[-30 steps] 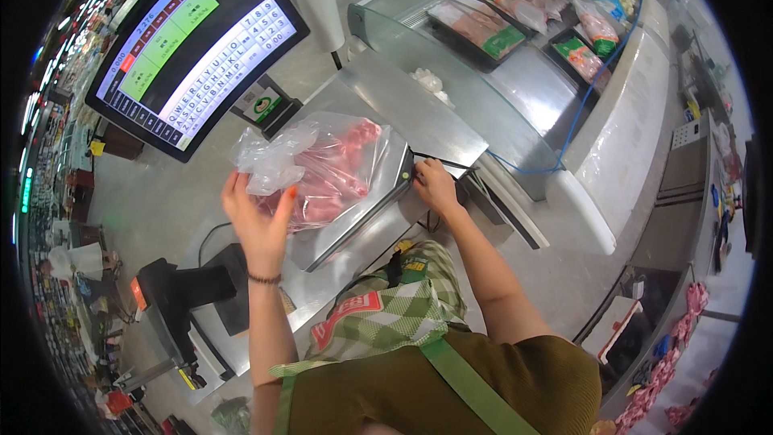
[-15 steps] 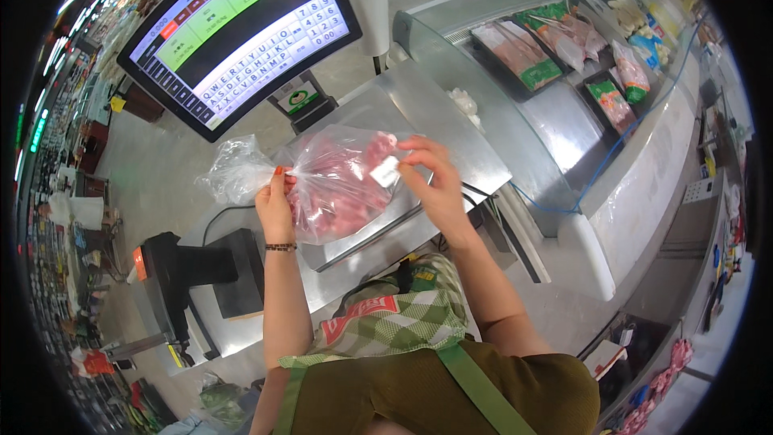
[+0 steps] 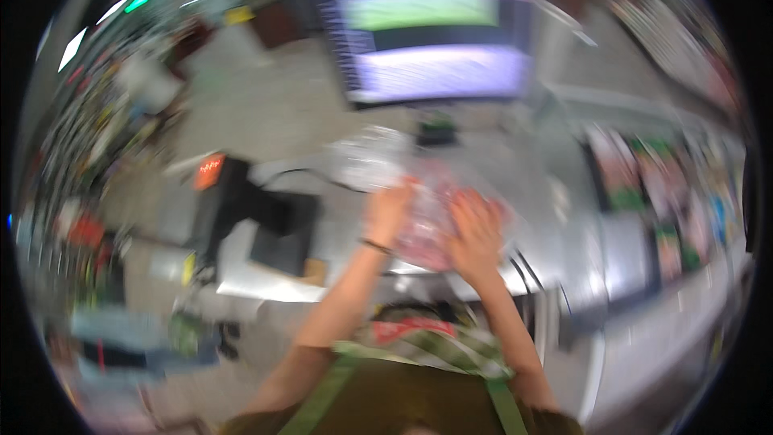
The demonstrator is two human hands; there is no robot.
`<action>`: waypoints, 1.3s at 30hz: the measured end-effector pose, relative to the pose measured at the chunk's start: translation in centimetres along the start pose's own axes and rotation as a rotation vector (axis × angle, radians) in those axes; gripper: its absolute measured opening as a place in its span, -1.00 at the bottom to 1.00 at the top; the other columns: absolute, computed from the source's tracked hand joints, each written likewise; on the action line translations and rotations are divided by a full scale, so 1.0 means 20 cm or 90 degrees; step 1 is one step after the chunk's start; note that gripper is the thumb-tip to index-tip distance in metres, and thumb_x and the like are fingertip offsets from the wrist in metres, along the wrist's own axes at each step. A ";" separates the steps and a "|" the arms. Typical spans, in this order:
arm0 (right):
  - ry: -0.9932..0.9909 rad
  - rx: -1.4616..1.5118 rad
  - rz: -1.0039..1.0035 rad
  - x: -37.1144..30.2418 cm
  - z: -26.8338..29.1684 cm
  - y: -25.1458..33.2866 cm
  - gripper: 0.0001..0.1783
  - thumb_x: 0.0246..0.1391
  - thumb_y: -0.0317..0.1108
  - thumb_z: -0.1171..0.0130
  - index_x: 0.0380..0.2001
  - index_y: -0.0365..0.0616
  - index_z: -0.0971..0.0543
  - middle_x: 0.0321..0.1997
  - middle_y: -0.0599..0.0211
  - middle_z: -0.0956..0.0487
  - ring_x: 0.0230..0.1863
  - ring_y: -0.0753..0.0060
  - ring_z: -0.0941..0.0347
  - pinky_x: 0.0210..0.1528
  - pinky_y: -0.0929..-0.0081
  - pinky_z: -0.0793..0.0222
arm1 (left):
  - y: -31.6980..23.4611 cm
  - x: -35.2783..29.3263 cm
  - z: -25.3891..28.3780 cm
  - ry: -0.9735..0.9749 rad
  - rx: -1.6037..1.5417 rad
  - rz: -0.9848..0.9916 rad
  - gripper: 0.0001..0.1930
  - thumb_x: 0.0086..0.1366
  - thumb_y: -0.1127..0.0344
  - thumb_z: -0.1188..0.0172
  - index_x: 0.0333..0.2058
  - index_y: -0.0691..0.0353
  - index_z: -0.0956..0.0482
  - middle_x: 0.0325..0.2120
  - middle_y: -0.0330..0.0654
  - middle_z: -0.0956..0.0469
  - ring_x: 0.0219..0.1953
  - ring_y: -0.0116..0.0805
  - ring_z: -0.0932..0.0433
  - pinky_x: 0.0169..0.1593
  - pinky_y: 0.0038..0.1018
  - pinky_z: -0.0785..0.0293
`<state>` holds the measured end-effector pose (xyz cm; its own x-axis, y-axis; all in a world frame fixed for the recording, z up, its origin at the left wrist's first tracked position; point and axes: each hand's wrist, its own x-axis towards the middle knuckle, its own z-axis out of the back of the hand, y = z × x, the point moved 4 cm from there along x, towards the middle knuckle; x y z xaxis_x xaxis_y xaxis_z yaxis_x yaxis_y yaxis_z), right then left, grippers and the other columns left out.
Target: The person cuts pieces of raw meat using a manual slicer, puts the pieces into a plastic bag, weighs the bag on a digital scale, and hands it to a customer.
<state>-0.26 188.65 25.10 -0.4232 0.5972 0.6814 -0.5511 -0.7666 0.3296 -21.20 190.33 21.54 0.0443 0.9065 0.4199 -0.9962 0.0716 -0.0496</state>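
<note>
A clear plastic bag of pink raw meat (image 3: 427, 229) lies on the metal scale top in front of me, blurred by motion. My left hand (image 3: 390, 209) is closed round the gathered neck of the bag, and the loose crumpled end (image 3: 370, 157) sticks out beyond it. Flat on the bag's right side rests my right hand (image 3: 477, 229), its fingers stretched out. A label cannot be made out; the right hand may cover it.
A touch screen (image 3: 443, 64) stands behind the scale. Left of the bag is a black device with a lit red display (image 3: 211, 171) on the metal counter (image 3: 241, 274). On the right, a display case holds trays of packed meat (image 3: 616, 169).
My view has swung to the left, blurring the scene. The right hand, which held a small white label by the bag, now lies flat on the bag. The left hand keeps its grip.
</note>
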 end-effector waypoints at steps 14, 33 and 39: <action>0.162 0.028 0.023 -0.13 -0.11 -0.04 -0.45 0.35 -0.23 0.19 0.26 -0.41 -0.30 0.37 -0.14 -0.31 0.41 -0.22 -0.15 0.45 -0.16 0.15 | -0.24 0.03 0.37 -0.293 -0.542 0.118 -0.71 0.18 0.30 -0.19 -0.12 0.22 -0.59 -0.04 0.02 -0.56 0.00 0.11 -0.48 0.13 -0.19 -0.37; 0.060 0.191 0.267 -0.12 0.05 0.77 -0.50 0.30 -0.26 0.15 0.19 -0.35 -0.37 0.28 -0.20 -0.39 0.27 -0.29 -0.30 0.27 -0.13 -0.10 | -0.06 -0.67 1.43 -0.405 -0.607 0.217 -0.77 0.32 0.37 -0.07 -0.10 0.28 -0.57 -0.24 0.02 -0.62 -0.23 -0.03 -0.57 -0.10 -0.31 -0.47; 0.158 0.259 0.318 -0.24 -0.17 1.37 -0.48 0.11 -0.33 -0.04 0.14 -0.31 -0.46 0.29 -0.02 -0.41 0.32 -0.19 -0.26 0.29 -0.13 -0.14 | 0.28 -1.19 1.70 -0.425 -0.540 0.283 -0.76 0.26 0.41 -0.07 -0.11 0.31 -0.56 -0.26 0.10 -0.63 -0.25 0.12 -0.58 -0.15 -0.26 -0.50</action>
<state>-15.83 165.55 28.64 -0.7347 0.1492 0.6618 0.0460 -0.9623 0.2680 -30.42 154.89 42.11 -0.5957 0.5404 0.5941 -0.5337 0.2864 -0.7957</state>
